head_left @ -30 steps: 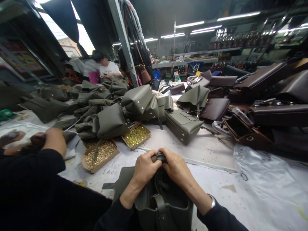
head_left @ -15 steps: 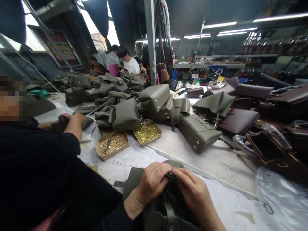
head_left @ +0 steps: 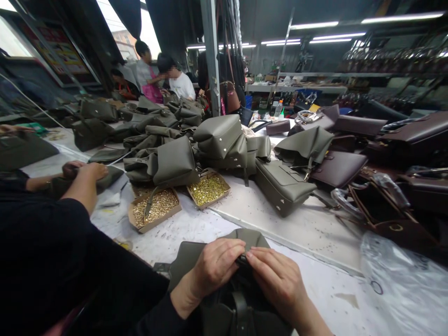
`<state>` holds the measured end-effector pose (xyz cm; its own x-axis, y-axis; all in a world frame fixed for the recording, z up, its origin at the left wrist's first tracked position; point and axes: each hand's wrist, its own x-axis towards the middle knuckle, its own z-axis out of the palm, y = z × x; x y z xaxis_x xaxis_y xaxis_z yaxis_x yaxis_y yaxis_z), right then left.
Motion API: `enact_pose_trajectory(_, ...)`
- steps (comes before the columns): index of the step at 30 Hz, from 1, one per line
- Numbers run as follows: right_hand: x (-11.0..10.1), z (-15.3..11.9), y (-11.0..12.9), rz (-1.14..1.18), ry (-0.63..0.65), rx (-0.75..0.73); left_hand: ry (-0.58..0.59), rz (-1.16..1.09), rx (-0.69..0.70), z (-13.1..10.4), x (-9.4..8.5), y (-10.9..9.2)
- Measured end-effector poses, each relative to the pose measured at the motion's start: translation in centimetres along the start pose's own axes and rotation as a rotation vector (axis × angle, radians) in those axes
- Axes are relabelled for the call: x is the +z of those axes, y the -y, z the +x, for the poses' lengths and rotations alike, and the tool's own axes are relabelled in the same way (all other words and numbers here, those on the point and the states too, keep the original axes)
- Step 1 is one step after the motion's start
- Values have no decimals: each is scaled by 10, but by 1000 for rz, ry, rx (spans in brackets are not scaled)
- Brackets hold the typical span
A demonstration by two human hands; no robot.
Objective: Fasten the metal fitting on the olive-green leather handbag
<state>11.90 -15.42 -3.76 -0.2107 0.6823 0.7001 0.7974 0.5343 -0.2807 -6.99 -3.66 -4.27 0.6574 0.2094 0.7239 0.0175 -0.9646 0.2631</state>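
Left hand (head_left: 215,267) and right hand (head_left: 276,280) both pinch the top edge of the olive-green handbag (head_left: 224,298), which rests at the near edge of the bench (head_left: 301,233). 2 trays of brass rivets (head_left: 156,207) sit beyond.

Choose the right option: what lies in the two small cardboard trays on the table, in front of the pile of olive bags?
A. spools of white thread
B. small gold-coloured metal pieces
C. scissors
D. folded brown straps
B: both cardboard trays are filled with heaps of small, shiny gold-coloured metal pieces, next to the olive bags.
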Motion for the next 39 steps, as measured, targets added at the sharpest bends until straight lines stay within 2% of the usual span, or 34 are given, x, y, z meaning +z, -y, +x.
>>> enact_pose_trajectory(4, 0, -4, -1, 2, -24, 6, 16, -9, 14, 3, 1, 1)
enact_pose_trajectory(20, 1, -8, -7, 176, -20, 98, -50, 38, 24, -1, 8, -1)
enact_pose_trajectory(24, 2, -9, -7, 220, -14, 155, -78, 58, 16, -4, 10, -1)
enact_pose_trajectory(31, 7, -8, -14, 360, -40, 347, -130, 36, -45, -3, 21, -4)
enact_pose_trajectory(39, 17, -17, -17, 250, -33, 272, -113, -57, -132, 8, 24, -10)
